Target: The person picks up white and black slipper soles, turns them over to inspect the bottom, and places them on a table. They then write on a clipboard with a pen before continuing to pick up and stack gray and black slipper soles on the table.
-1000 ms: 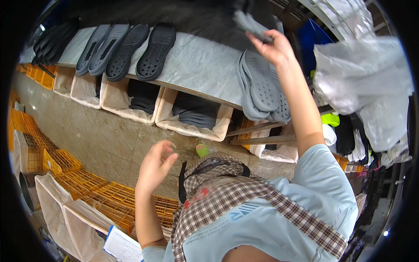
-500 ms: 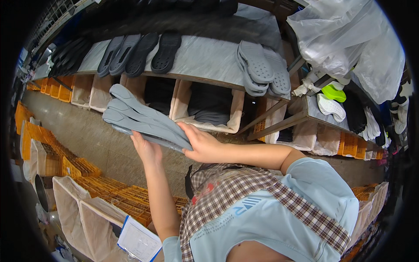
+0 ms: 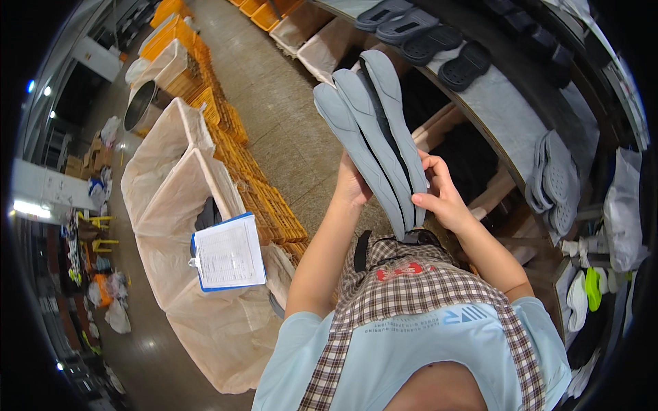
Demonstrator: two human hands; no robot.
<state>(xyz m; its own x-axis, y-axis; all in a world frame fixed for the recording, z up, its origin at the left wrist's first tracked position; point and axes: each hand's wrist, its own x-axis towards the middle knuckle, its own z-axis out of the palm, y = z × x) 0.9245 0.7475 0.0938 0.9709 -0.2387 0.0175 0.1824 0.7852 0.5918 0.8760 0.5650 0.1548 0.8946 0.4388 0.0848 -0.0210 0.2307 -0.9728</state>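
Observation:
A small stack of grey shoe soles [image 3: 373,130] stands on edge in front of me, held between both hands. Dark gaps show between the soles. My left hand [image 3: 352,179] is closed on the stack's left side, its fingers partly hidden behind the soles. On the other side my right hand [image 3: 445,196] grips the stack, thumb toward me and fingers curled at the edge. The lower ends of the soles come close to my checked apron [image 3: 439,294].
Cloth-lined bins [image 3: 161,236] stand to my left with a blue clipboard [image 3: 229,253] on them. Yellow crates [image 3: 264,205] run alongside. At the right is a workbench [image 3: 504,116] bearing dark clogs [image 3: 465,66] and grey clogs [image 3: 554,179]; a plastic bag [image 3: 624,212] hangs beyond.
My view has turned left, so the bench now lies at the right and the bins and clipboard at the left. The soles, formerly tilted sideways, now point away from me, still in both hands.

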